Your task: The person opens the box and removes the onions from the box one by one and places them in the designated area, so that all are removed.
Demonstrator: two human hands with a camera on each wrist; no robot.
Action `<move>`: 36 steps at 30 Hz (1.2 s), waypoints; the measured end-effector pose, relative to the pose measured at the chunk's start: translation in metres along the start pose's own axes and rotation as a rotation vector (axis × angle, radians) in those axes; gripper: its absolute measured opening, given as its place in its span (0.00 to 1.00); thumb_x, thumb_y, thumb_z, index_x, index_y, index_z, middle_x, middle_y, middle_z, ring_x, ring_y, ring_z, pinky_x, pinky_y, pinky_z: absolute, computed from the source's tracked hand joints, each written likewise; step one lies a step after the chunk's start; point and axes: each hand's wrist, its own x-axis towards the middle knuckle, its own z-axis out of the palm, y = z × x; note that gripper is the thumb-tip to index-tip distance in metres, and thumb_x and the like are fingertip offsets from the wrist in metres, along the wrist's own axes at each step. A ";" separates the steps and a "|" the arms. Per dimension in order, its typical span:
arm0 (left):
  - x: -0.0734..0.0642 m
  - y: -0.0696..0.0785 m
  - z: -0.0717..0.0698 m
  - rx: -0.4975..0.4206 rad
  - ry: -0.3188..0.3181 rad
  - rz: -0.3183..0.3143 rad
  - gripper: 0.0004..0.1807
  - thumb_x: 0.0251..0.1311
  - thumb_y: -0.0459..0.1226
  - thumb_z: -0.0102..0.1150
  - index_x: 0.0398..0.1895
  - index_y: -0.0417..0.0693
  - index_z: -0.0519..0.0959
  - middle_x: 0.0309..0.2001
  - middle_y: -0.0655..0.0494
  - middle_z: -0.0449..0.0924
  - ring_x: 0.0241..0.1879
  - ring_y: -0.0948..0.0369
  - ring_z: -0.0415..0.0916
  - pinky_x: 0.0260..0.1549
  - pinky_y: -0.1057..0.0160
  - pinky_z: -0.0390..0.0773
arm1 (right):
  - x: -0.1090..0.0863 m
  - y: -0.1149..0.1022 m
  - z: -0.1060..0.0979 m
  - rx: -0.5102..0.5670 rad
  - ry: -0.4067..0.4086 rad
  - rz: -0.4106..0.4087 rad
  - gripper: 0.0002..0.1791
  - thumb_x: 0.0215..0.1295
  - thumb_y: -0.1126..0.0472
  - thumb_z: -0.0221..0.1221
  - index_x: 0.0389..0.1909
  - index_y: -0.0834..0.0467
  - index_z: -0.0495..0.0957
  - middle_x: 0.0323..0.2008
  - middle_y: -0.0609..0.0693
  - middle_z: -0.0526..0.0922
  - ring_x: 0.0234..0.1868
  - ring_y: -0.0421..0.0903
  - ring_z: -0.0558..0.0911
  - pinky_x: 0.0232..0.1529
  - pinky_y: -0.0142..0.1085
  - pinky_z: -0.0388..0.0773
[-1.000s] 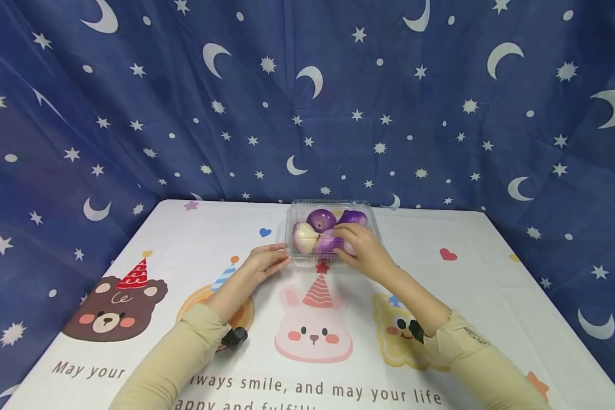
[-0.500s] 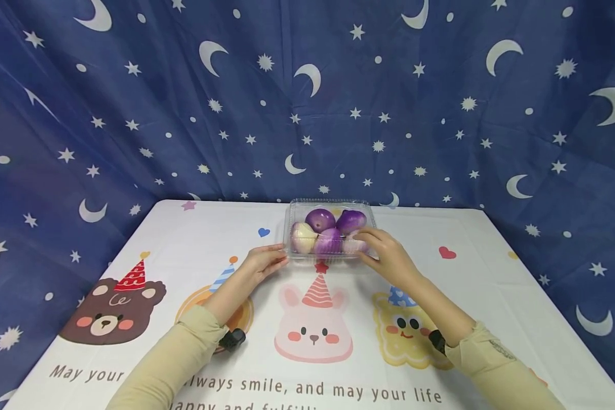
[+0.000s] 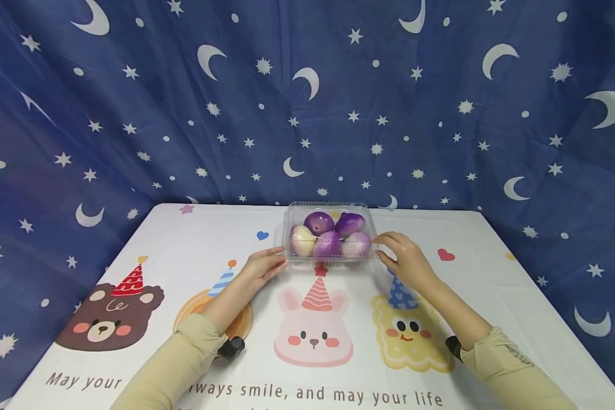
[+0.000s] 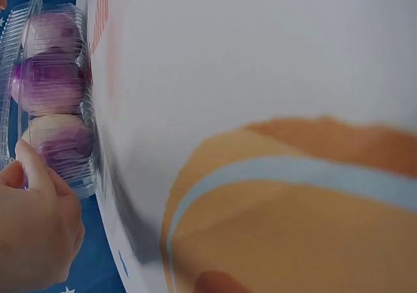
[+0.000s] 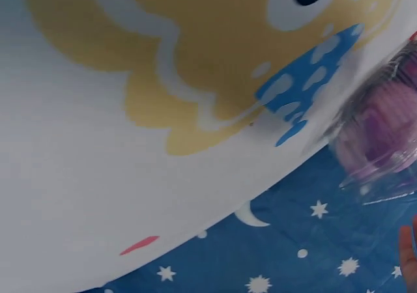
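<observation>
A clear plastic clamshell container [image 3: 330,259] stands near the table's back edge, its lid lying over several purple onions [image 3: 319,222]. One onion [image 3: 303,241] at the front left is mostly cream-white. My left hand [image 3: 262,266] holds the container's left front corner; in the left wrist view its thumb and finger pinch the rim. At the container's right side is my right hand [image 3: 407,262], thumb and fingers loosely bent and parted, the fingertips at the right edge. Whether they touch it I cannot tell. Only a sliver of fingers [image 5: 409,254] shows in the right wrist view.
A white tablecloth [image 3: 225,228] printed with cartoon animals, hearts and lettering covers the table. Behind the table's back edge hangs a dark blue curtain [image 3: 266,165] with moons and stars, close to the container.
My right hand has moved rightward from above the front onions to the container's right edge, uncovering the front right onion. My left hand has stayed at the left corner.
</observation>
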 end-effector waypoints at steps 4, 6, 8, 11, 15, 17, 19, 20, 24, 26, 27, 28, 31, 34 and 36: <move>0.000 -0.001 0.001 0.001 0.010 0.002 0.26 0.64 0.22 0.46 0.66 0.29 0.61 0.35 0.50 0.73 0.32 0.66 0.77 0.36 0.74 0.81 | -0.003 0.007 -0.002 -0.008 0.009 0.000 0.13 0.50 0.70 0.67 0.39 0.62 0.80 0.38 0.56 0.83 0.43 0.54 0.81 0.46 0.47 0.80; 0.000 0.000 0.002 0.001 0.009 0.000 0.26 0.64 0.22 0.46 0.66 0.29 0.61 0.35 0.50 0.73 0.32 0.67 0.77 0.36 0.74 0.81 | -0.004 0.010 -0.004 -0.017 0.010 0.014 0.13 0.51 0.70 0.67 0.39 0.62 0.80 0.38 0.56 0.83 0.43 0.55 0.81 0.46 0.47 0.79; -0.001 0.001 0.001 -0.001 0.008 -0.003 0.26 0.64 0.22 0.45 0.66 0.29 0.60 0.34 0.51 0.72 0.32 0.66 0.76 0.36 0.74 0.80 | -0.006 0.011 -0.003 -0.016 0.010 0.036 0.12 0.52 0.69 0.67 0.39 0.63 0.80 0.38 0.57 0.83 0.43 0.55 0.81 0.46 0.47 0.79; -0.002 0.003 0.002 -0.012 0.005 -0.007 0.26 0.64 0.22 0.45 0.66 0.29 0.60 0.33 0.51 0.72 0.33 0.66 0.75 0.36 0.74 0.81 | -0.010 0.013 -0.003 -0.019 0.000 0.071 0.11 0.53 0.68 0.66 0.38 0.63 0.80 0.38 0.57 0.83 0.44 0.56 0.81 0.47 0.49 0.79; -0.002 0.003 0.003 -0.026 0.003 -0.020 0.26 0.64 0.22 0.44 0.67 0.29 0.59 0.34 0.50 0.70 0.34 0.64 0.74 0.35 0.74 0.81 | -0.014 0.016 -0.005 -0.025 -0.005 0.111 0.09 0.55 0.67 0.65 0.37 0.63 0.80 0.38 0.58 0.84 0.44 0.57 0.81 0.47 0.51 0.79; -0.002 0.002 0.003 -0.028 -0.004 -0.027 0.27 0.65 0.22 0.43 0.68 0.30 0.58 0.36 0.50 0.69 0.35 0.64 0.73 0.35 0.74 0.81 | -0.015 0.017 -0.006 -0.031 -0.012 0.120 0.08 0.55 0.67 0.64 0.37 0.63 0.80 0.38 0.57 0.84 0.44 0.57 0.82 0.46 0.51 0.79; -0.002 0.001 0.003 -0.030 -0.010 -0.032 0.27 0.65 0.23 0.43 0.68 0.32 0.58 0.38 0.49 0.68 0.34 0.64 0.73 0.35 0.73 0.81 | -0.017 0.019 -0.006 -0.031 -0.030 0.120 0.08 0.55 0.66 0.65 0.37 0.63 0.80 0.38 0.57 0.84 0.43 0.57 0.82 0.46 0.50 0.79; -0.002 0.001 0.004 -0.031 -0.012 -0.033 0.27 0.65 0.23 0.43 0.69 0.32 0.58 0.38 0.49 0.68 0.34 0.64 0.73 0.35 0.73 0.81 | -0.017 0.019 -0.006 -0.031 -0.042 0.117 0.09 0.55 0.66 0.65 0.37 0.63 0.80 0.37 0.57 0.84 0.43 0.57 0.82 0.45 0.50 0.80; -0.004 -0.001 0.005 -0.053 -0.025 -0.040 0.28 0.66 0.24 0.42 0.70 0.33 0.55 0.40 0.49 0.67 0.32 0.65 0.73 0.36 0.72 0.81 | -0.018 0.021 -0.004 -0.021 -0.097 0.118 0.10 0.57 0.65 0.64 0.38 0.64 0.79 0.38 0.58 0.84 0.42 0.57 0.83 0.45 0.49 0.80; -0.004 -0.001 0.006 -0.069 -0.026 -0.040 0.28 0.66 0.24 0.42 0.70 0.33 0.54 0.40 0.48 0.67 0.32 0.64 0.73 0.37 0.72 0.81 | -0.018 0.021 -0.002 -0.014 -0.116 0.131 0.11 0.57 0.64 0.64 0.39 0.64 0.79 0.39 0.58 0.84 0.44 0.57 0.83 0.47 0.49 0.79; -0.005 -0.002 0.007 -0.076 -0.029 -0.040 0.29 0.66 0.25 0.42 0.70 0.33 0.53 0.42 0.48 0.67 0.33 0.64 0.73 0.38 0.71 0.81 | -0.018 0.021 -0.002 -0.010 -0.124 0.140 0.11 0.58 0.64 0.64 0.40 0.64 0.79 0.40 0.59 0.83 0.44 0.57 0.82 0.47 0.49 0.79; -0.005 -0.002 0.007 -0.081 -0.027 -0.041 0.29 0.66 0.25 0.41 0.70 0.33 0.53 0.42 0.47 0.66 0.34 0.63 0.73 0.40 0.70 0.81 | -0.018 0.021 -0.001 -0.007 -0.131 0.149 0.11 0.58 0.64 0.64 0.40 0.64 0.79 0.40 0.59 0.83 0.45 0.57 0.82 0.48 0.49 0.79; -0.006 -0.003 0.006 -0.092 -0.026 -0.039 0.29 0.67 0.26 0.40 0.71 0.32 0.51 0.44 0.46 0.65 0.35 0.62 0.73 0.42 0.69 0.81 | -0.018 0.021 0.002 -0.003 -0.158 0.161 0.12 0.58 0.64 0.64 0.41 0.65 0.79 0.42 0.59 0.83 0.47 0.58 0.82 0.49 0.50 0.78; -0.008 -0.005 0.005 -0.094 -0.028 -0.038 0.28 0.68 0.26 0.38 0.71 0.32 0.50 0.43 0.46 0.65 0.34 0.63 0.73 0.41 0.69 0.81 | -0.017 0.020 0.005 -0.008 -0.192 0.168 0.13 0.57 0.63 0.64 0.42 0.65 0.79 0.44 0.60 0.83 0.48 0.58 0.81 0.50 0.50 0.78; -0.009 -0.006 0.003 -0.084 -0.031 -0.038 0.28 0.68 0.27 0.38 0.71 0.32 0.50 0.42 0.47 0.65 0.32 0.64 0.73 0.40 0.70 0.81 | -0.017 0.019 0.006 -0.007 -0.217 0.179 0.14 0.57 0.62 0.65 0.42 0.66 0.79 0.45 0.61 0.83 0.49 0.59 0.81 0.51 0.50 0.77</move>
